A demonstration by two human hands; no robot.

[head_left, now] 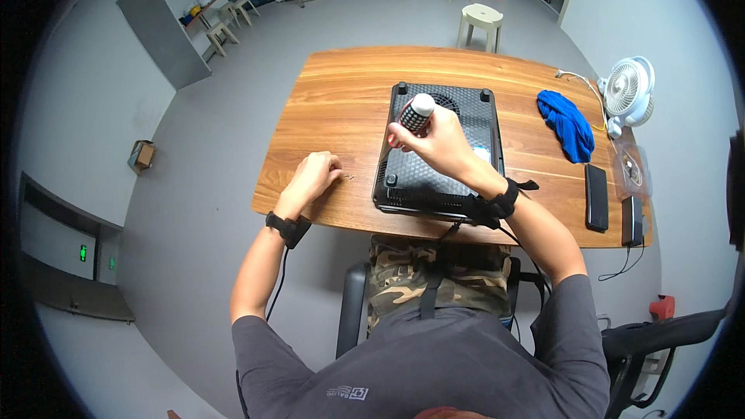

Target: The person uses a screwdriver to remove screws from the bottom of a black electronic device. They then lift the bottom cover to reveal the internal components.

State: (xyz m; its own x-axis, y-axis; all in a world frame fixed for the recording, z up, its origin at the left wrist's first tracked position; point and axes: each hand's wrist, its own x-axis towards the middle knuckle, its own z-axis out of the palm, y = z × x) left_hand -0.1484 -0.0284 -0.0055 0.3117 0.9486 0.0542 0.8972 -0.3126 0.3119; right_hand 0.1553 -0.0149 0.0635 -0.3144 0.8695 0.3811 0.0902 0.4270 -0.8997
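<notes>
A flat black appliance (423, 182), which looks like an induction cooker, lies on the table with its underside up, showing rubber feet and a round fan grille. My right hand (446, 143) is wrapped around a screwdriver (417, 112) with a thick white, black and red handle. The screwdriver slants over the appliance's left edge, and where its tip meets the casing is hard to see. To the left of the appliance, my left hand (312, 176) rests on the tabletop with fingers curled together. Several tiny pieces, perhaps screws (348, 177), lie beside its fingertips.
The wooden table (334, 85) also holds a crumpled blue cloth (566, 126), a black oblong case (596, 198), a black power adapter (632, 221), a clear plastic box (632, 171) and a white fan (627, 89). Cables hang from both wrist straps. A stool (482, 19) stands beyond the table.
</notes>
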